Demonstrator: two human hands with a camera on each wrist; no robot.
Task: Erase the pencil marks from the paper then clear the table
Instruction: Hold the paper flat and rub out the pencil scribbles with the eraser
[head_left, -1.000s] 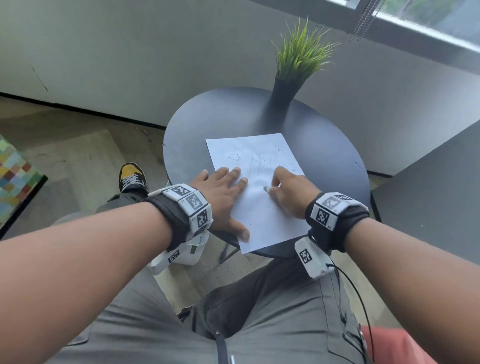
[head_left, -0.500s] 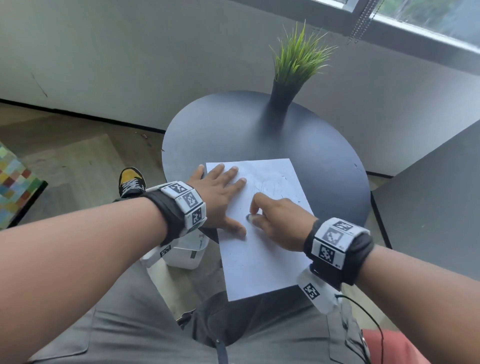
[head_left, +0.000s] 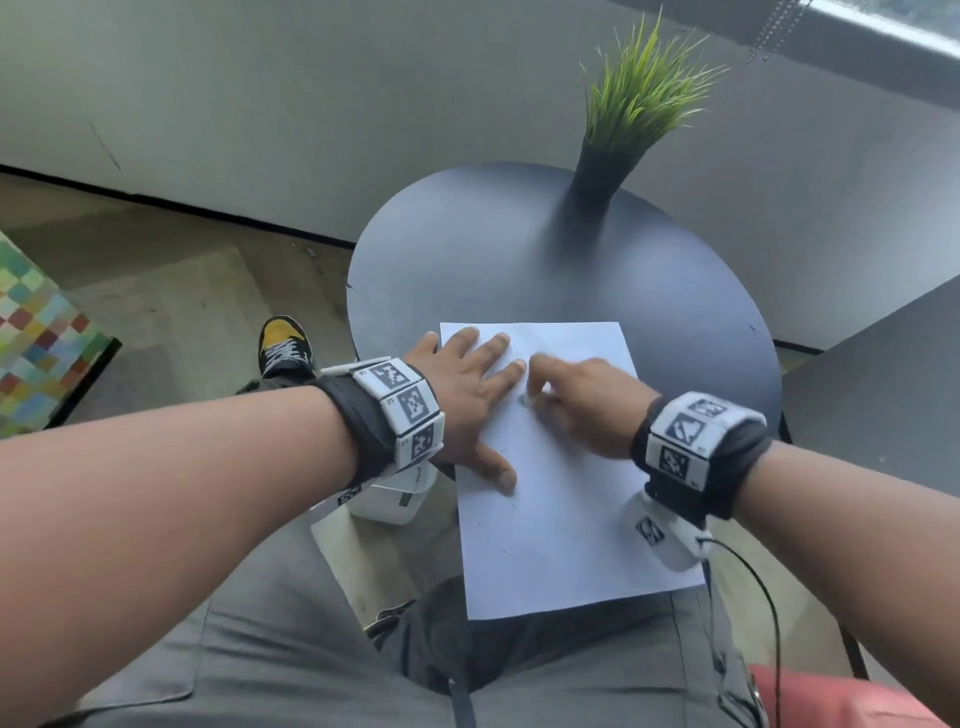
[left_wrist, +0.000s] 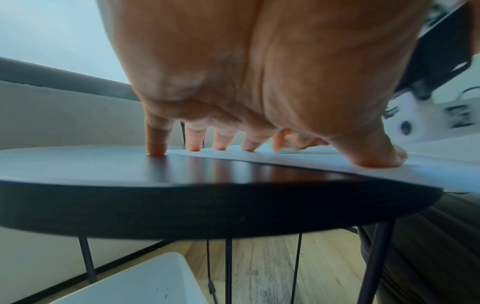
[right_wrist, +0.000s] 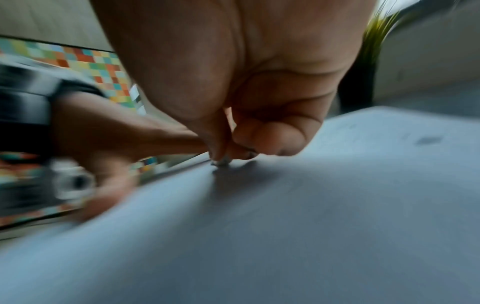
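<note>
Here the left hand (head_left: 467, 395) lies flat on the paper (head_left: 566, 519) at the counter (head_left: 467, 249) near edge (to stop sliding), while the right hand (head_left: 587, 405) pinches a small eraser (right_wrist: 221, 161) against it.

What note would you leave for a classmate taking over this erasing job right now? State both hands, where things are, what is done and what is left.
Left hand: flat, fingers spread, pressing the paper onto the round table.
Right hand: fingertips pinch a small eraser, its tip on the sheet near the left fingers.
Paper: its near end overhangs the table edge above the lap. A potted plant stands at the far side.
Done: the sheet looks mostly clean, though motion blur hides fine detail.
Left: rub out a few faint specks on the lower half, then clear the paper and eraser off the table.
</note>
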